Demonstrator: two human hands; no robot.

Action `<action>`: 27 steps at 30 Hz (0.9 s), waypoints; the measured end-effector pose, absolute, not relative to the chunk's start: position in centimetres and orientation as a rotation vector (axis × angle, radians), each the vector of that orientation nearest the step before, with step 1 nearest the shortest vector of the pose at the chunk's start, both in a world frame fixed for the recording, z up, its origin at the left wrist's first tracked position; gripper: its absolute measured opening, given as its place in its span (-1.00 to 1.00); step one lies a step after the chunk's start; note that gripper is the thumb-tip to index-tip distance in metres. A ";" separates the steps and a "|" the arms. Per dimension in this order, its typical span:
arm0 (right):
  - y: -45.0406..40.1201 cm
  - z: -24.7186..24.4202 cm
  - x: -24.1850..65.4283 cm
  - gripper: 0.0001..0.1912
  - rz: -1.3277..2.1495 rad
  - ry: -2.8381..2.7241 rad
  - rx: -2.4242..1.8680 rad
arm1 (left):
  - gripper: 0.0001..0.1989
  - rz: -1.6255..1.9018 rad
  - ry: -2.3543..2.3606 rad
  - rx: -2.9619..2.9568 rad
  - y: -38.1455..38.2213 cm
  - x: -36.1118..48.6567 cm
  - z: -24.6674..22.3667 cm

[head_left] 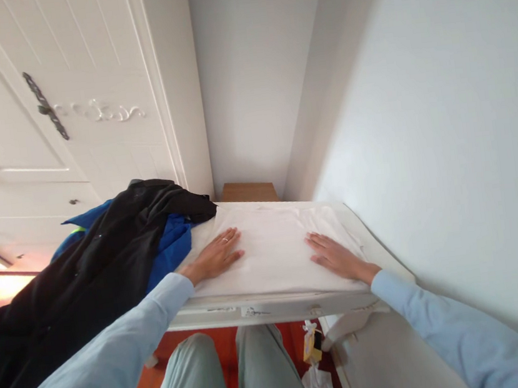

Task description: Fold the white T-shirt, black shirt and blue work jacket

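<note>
My left hand (pixel 214 257) and right hand (pixel 336 256) lie flat and apart, palms down, on the white cloth (pixel 273 255) spread over the counter (pixel 292 307), with black clothing (pixel 110 250) beside it on my left

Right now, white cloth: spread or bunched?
Spread: the white cloth lies flat across the table, left hand and right hand resting on it. Layers beneath: cannot tell.

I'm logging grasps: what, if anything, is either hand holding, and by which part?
Nothing is held. The left hand and right hand rest open, palms down, on the white cloth, toward its left and right sides.
</note>
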State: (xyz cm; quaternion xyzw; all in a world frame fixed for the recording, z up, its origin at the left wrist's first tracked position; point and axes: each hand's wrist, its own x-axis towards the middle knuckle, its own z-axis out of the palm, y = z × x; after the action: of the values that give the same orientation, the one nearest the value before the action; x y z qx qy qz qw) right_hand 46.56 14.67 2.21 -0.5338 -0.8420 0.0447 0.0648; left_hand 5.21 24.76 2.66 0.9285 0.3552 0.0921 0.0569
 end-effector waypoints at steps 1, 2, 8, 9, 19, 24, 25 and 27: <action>14.0 2.3 47.8 -0.26 0.171 -2.529 -1.648 | -0.22 0.295 1.080 2.818 24.9 4.6 2.5; 13.4 2.3 49.1 -0.26 0.200 -2.519 -1.679 | -0.22 0.298 1.087 2.819 25.1 4.2 2.3; 10.7 2.6 53.7 -0.22 0.302 -2.435 -1.828 | -0.25 0.287 1.103 2.828 25.6 3.6 2.0; 10.3 2.5 54.1 -0.22 0.312 -2.421 -1.846 | -0.26 0.279 1.104 2.830 25.6 3.7 2.0; 10.4 4.8 54.2 -0.18 0.358 -2.410 -1.914 | -0.27 0.243 1.112 2.849 25.9 3.7 1.6; 15.6 6.9 50.3 -0.23 0.090 -2.401 -1.832 | -0.25 0.187 1.089 2.876 25.9 3.7 1.9; 16.9 6.8 49.2 -0.23 0.061 -2.432 -1.773 | -0.25 0.160 1.084 2.875 25.8 3.7 2.1; 19.3 6.3 47.5 -0.23 0.049 -2.493 -1.682 | -0.25 0.136 1.086 2.872 25.6 3.7 2.4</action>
State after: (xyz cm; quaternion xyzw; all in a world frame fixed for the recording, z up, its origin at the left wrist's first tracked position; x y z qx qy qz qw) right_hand 47.50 19.32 6.28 -0.5580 -0.8270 0.0161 0.0667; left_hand 3.66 25.63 2.40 0.9339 0.3532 0.0442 0.0339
